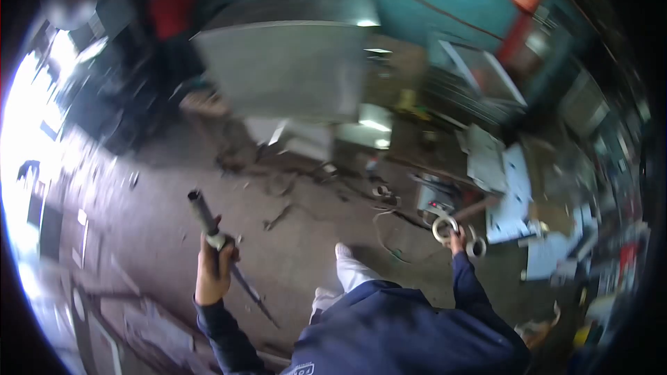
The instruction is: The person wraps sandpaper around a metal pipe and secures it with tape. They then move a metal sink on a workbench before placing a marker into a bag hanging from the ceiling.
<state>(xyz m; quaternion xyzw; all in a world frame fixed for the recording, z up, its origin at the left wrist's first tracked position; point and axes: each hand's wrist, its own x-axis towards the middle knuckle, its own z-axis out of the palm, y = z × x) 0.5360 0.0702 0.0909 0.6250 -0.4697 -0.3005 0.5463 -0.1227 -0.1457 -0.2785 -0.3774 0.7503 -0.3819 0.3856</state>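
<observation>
Out in front on the left, my left hand (214, 274) is closed round a long dark rod-like tool (202, 212). A thick grey cylinder forms its upper end, a pale collar sits by my fingers, and a thin shaft slants down to the right. My right hand (456, 239), low on the right, grips a pale ring-shaped roll of tape (443, 230). Just beside that hand is a second, greyer roll (476, 247). Motion blur softens the fine details of the tool.
Ahead stands a large grey metal cabinet (285, 69). A box with a red light (436, 201) sits near a cable (381, 226) on the floor. White sheets (511, 191) and clutter fill the right. A person in red (171, 10) is at the back left. Scraps (278, 219) lie on the floor.
</observation>
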